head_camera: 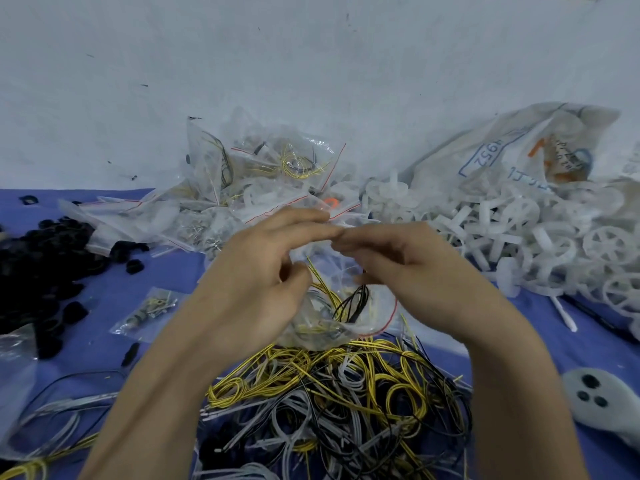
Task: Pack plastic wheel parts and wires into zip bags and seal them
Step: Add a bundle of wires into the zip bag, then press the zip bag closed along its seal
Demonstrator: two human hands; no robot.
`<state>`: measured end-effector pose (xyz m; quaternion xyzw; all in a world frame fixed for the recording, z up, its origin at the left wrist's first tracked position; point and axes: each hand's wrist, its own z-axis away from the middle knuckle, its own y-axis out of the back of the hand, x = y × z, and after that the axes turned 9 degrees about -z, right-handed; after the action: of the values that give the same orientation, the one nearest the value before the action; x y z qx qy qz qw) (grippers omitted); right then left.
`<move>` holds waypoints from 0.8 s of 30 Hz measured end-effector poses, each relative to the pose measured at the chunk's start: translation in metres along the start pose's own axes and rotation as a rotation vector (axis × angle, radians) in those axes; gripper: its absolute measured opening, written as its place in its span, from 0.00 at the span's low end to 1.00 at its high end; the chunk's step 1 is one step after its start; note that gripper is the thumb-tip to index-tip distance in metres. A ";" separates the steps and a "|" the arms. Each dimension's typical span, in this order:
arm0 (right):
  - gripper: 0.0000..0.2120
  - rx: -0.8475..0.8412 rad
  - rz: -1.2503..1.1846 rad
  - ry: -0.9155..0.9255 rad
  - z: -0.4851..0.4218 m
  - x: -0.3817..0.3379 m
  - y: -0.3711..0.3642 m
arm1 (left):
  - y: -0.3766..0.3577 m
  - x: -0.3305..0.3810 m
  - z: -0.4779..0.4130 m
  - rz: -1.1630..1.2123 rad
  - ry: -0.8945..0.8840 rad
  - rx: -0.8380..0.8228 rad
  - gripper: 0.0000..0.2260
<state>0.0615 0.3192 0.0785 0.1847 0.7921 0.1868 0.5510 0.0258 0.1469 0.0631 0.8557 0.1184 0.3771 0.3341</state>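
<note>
Zip bag (346, 325) at sealing stage.
Left hand (256, 275), right hand (412, 268) pinch its mouth at 12 o'clock; film judged light, limp, slippery; grip the zip strip.

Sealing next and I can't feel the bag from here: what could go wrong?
1. Yellow wires and black wires bulge inside the zip bag pinched between the left hand and right hand; a strand lying across the red strip could stop it closing.
2. The bag hangs just above the loose wire pile; anything that slips out would likely vanish among matching strands, and pile wires could snag on it.
</note>
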 end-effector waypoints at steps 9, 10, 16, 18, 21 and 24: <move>0.11 0.332 0.249 -0.138 -0.010 0.032 0.011 | 0.000 0.000 -0.001 -0.132 0.041 0.075 0.16; 0.07 0.295 0.221 -0.183 -0.012 0.037 0.010 | 0.000 0.001 -0.002 -0.158 0.061 0.079 0.16; 0.11 0.456 -0.290 -0.194 -0.019 0.049 0.006 | -0.001 0.003 0.005 -0.190 0.132 -0.293 0.14; 0.12 0.552 -0.462 -0.181 -0.020 0.047 0.007 | 0.001 -0.004 0.007 -0.238 0.130 -0.365 0.11; 0.12 0.687 -0.652 -0.185 -0.018 0.047 0.017 | 0.010 -0.014 0.003 -0.312 0.096 -0.197 0.08; 0.11 0.701 -0.655 -0.212 -0.012 0.047 0.027 | 0.017 -0.017 0.002 -0.165 0.088 -0.083 0.11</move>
<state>0.0378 0.3646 0.0583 0.1184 0.7633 -0.2938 0.5631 0.0150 0.1259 0.0636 0.8111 0.1874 0.3899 0.3937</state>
